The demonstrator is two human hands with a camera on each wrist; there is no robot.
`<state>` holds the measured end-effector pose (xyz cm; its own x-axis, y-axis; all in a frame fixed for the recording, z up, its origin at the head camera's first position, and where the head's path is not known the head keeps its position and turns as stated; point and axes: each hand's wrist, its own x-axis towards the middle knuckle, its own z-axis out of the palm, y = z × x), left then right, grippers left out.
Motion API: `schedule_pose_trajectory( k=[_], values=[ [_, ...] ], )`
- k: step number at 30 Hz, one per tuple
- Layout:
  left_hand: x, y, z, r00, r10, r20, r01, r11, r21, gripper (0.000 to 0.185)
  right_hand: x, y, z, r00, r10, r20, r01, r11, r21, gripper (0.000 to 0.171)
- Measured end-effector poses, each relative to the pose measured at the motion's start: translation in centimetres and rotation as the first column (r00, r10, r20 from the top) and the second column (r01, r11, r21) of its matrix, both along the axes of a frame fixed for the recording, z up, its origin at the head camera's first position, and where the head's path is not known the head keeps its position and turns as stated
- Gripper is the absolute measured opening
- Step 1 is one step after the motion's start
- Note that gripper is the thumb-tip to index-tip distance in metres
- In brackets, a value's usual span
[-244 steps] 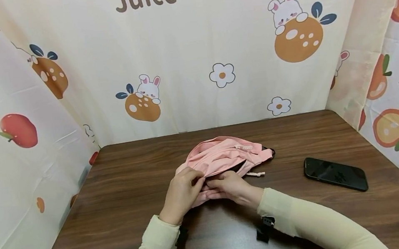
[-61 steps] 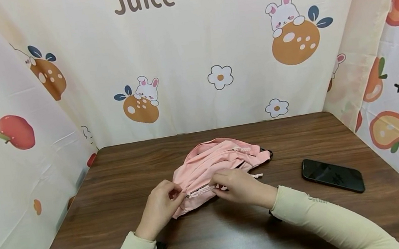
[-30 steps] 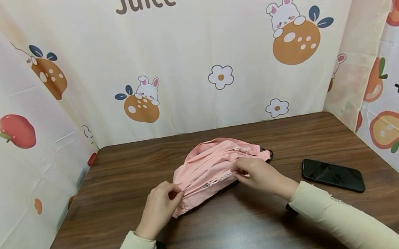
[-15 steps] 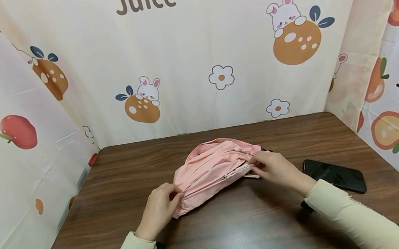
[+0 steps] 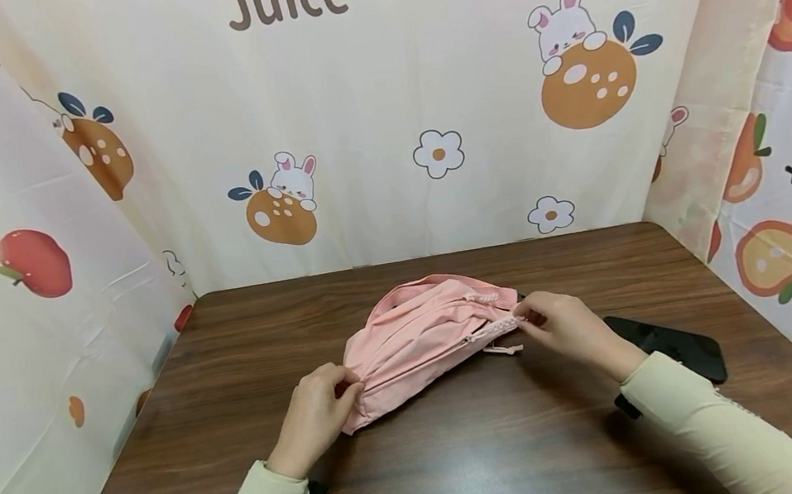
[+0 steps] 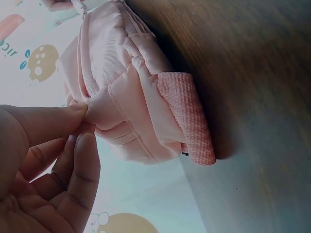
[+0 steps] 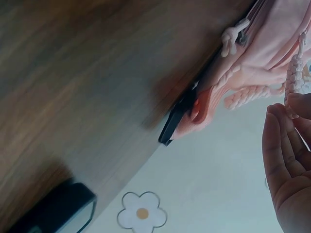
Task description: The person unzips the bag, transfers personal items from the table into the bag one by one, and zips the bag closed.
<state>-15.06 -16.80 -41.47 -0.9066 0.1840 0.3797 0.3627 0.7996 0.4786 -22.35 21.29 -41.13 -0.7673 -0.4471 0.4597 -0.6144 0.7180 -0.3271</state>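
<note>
Pink waist bag lies flat on the table, roughly at its centre; all positions below are taken from the bag. Left hand at the bag's left end, thumb and fingers pinching a fold of fabric there; the left wrist view confirms the pinch on the seam beside the woven strap tab. Right hand at the bag's right end, fingertips closed on the braided zipper pull; the right wrist view shows the braid meeting the fingertips, though the exact grip is partly cut off at the frame edge. Change noted: 2 s ago the right hand and the pull sat near the bag's middle with the front zipper gaping; 1 s ago they were further right; now the pull has reached the right end and the zipper line reads as closed along nearly all its length. Left hand has stayed put throughout, anchoring the fabric. Judgement: the zip-closing stroke is at or very near its end. A second loose pull cord hangs just below the right end. Black phone lies right of the bag, partly hidden behind the right wrist.
</note>
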Motion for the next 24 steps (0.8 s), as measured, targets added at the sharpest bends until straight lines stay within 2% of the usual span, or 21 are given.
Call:
schedule_pose_trajectory(
  k=[4,12,19,24],
  values=[
    [0.1,-0.1,0.1,1.000,0.006,-0.005,-0.006,1.000,-0.001,0.011,-0.3,0.8,0.2,1.000,-0.031,-0.001,0.031,1.000,0.002,0.008],
    [0.2,-0.5,0.1,0.999,0.005,-0.040,-0.006,1.000,-0.005,0.012,-1.1,2.9,0.1,0.990,-0.118,0.076,0.117,0.993,0.023,0.006],
    [0.1,-0.7,0.0,0.998,0.000,-0.066,-0.001,1.000,-0.006,0.013,-1.4,3.5,-0.1,0.982,-0.135,0.134,0.132,0.991,0.031,0.006],
    [0.1,-0.8,0.1,0.999,-0.002,-0.043,0.001,1.000,-0.016,0.012,-1.4,3.4,-0.1,0.974,-0.139,0.177,0.134,0.990,0.044,0.005]
  ],
)
